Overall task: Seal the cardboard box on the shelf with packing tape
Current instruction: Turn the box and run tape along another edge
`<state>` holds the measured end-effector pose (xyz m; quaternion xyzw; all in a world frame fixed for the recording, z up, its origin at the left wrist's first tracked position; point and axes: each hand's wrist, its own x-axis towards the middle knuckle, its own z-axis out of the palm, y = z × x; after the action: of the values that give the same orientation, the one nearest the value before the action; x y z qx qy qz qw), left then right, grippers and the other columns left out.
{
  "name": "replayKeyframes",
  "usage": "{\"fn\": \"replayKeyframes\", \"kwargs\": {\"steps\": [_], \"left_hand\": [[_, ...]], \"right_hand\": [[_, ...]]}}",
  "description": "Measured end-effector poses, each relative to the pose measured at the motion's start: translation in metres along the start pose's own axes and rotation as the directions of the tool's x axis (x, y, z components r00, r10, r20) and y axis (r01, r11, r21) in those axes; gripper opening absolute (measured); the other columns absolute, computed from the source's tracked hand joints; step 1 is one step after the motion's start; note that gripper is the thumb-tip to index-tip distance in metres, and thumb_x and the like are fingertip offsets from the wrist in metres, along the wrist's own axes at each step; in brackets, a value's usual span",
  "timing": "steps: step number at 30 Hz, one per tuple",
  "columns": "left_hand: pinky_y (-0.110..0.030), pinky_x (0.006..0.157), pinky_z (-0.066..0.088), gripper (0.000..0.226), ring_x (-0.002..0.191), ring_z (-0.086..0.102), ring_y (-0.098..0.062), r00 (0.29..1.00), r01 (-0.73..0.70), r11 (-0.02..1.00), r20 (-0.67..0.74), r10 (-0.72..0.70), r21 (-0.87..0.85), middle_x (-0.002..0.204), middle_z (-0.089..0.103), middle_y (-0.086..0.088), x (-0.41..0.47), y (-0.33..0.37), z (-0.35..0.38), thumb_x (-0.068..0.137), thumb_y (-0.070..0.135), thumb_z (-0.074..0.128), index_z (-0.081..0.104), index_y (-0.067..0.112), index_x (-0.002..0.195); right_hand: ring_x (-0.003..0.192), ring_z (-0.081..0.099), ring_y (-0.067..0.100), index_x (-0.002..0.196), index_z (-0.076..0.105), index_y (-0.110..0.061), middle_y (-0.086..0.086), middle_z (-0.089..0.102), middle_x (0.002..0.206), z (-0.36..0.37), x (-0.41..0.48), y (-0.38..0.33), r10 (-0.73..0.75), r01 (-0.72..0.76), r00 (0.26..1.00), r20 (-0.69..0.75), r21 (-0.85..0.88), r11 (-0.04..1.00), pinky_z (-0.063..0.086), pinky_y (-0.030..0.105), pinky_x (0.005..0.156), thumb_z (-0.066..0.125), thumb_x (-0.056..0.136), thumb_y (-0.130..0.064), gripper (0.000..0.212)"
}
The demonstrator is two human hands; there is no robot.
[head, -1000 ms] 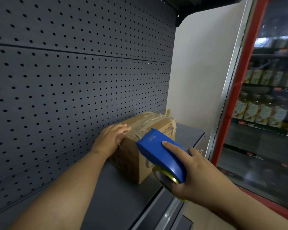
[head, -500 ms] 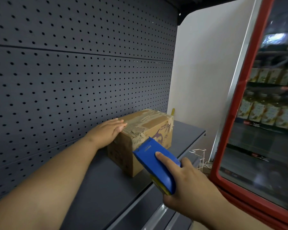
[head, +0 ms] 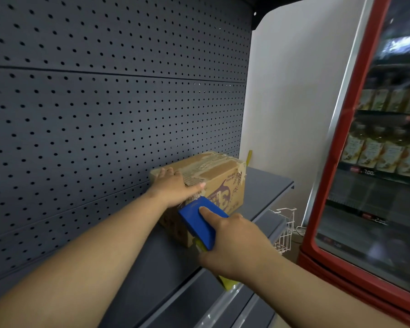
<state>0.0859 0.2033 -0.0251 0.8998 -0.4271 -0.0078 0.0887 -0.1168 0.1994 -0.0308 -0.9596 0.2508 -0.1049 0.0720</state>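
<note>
A brown cardboard box (head: 225,183) with purple print stands on the dark grey shelf (head: 265,188), against the pegboard. Clear tape lies along its top seam. My left hand (head: 173,187) presses flat on the near top corner of the box, fingers spread toward the front edge. My right hand (head: 234,242) grips a blue tape dispenser (head: 199,221), index finger laid along its top. The dispenser's front end sits against the box's near front face, just below my left fingers. A yellow part of the dispenser shows under my right palm.
A dark perforated back panel (head: 104,114) rises behind the shelf. To the right stands a red-framed glass-door cooler (head: 341,162) with bottles inside. A white wire basket (head: 284,228) sits on the floor past the shelf edge, in front of a white wall (head: 294,102).
My right hand has carried the dispenser from the box top down onto its near front face. My left hand has slid forward over the top corner. The view has shifted back slightly.
</note>
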Motion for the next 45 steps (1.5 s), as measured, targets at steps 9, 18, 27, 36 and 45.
{"fn": "replayKeyframes", "kwargs": {"steps": [9,18,27,36,45], "left_hand": [[-0.04,0.12,0.008,0.103,0.147,0.003,-0.03,1.0,-0.002,1.0,0.0,0.002,-0.003,0.159,0.006,-0.015,-0.003,0.0,-0.001,0.076,0.078,0.027,0.011,0.006,0.149],[-0.039,0.119,0.008,0.103,0.147,0.005,-0.029,1.0,0.007,1.0,0.009,-0.007,0.024,0.159,0.007,-0.015,-0.003,0.002,-0.005,0.076,0.078,0.027,0.012,0.007,0.15],[-0.038,0.12,0.007,0.102,0.148,0.003,-0.028,0.999,-0.005,1.0,0.032,0.005,0.02,0.16,0.005,-0.015,-0.004,0.0,-0.005,0.078,0.077,0.026,0.01,0.006,0.15],[-0.039,0.119,0.008,0.103,0.147,0.006,-0.029,1.0,-0.01,1.0,0.011,0.01,0.024,0.159,0.007,-0.016,0.0,-0.002,-0.003,0.076,0.078,0.026,0.013,0.006,0.149],[-0.04,0.12,0.01,0.106,0.147,0.007,-0.03,1.0,-0.014,1.0,0.021,0.014,-0.008,0.159,0.007,-0.016,0.002,-0.006,-0.005,0.074,0.08,0.025,0.013,0.007,0.149]], "right_hand": [[0.083,0.056,0.023,0.139,0.028,-0.041,0.004,0.054,0.093,-0.014,0.0,0.007,-0.056,0.055,0.996,-0.065,-0.019,0.998,0.054,0.037,0.075,0.055,0.071,-0.054,0.074],[0.084,0.056,0.02,0.138,0.03,-0.041,0.001,0.053,0.09,-0.034,-0.006,0.011,-0.067,0.067,0.997,-0.04,0.014,0.998,0.053,0.032,0.074,0.058,0.071,-0.05,0.073],[0.087,0.055,0.024,0.136,0.034,-0.04,0.001,0.05,0.088,-0.029,0.006,0.002,-0.043,0.042,0.999,-0.017,-0.05,0.998,0.052,0.035,0.078,0.057,0.072,-0.047,0.069],[0.081,0.056,0.021,0.134,0.038,-0.04,-0.001,0.053,0.084,-0.029,0.007,0.007,-0.018,0.018,0.998,-0.058,-0.002,1.0,0.051,0.031,0.072,0.058,0.073,-0.048,0.065],[0.084,0.058,0.023,0.115,0.053,-0.033,0.0,0.057,0.086,-0.023,0.01,0.008,-0.051,0.058,0.998,0.048,-0.17,0.984,0.053,0.039,0.077,0.057,0.072,-0.048,0.046]]}}
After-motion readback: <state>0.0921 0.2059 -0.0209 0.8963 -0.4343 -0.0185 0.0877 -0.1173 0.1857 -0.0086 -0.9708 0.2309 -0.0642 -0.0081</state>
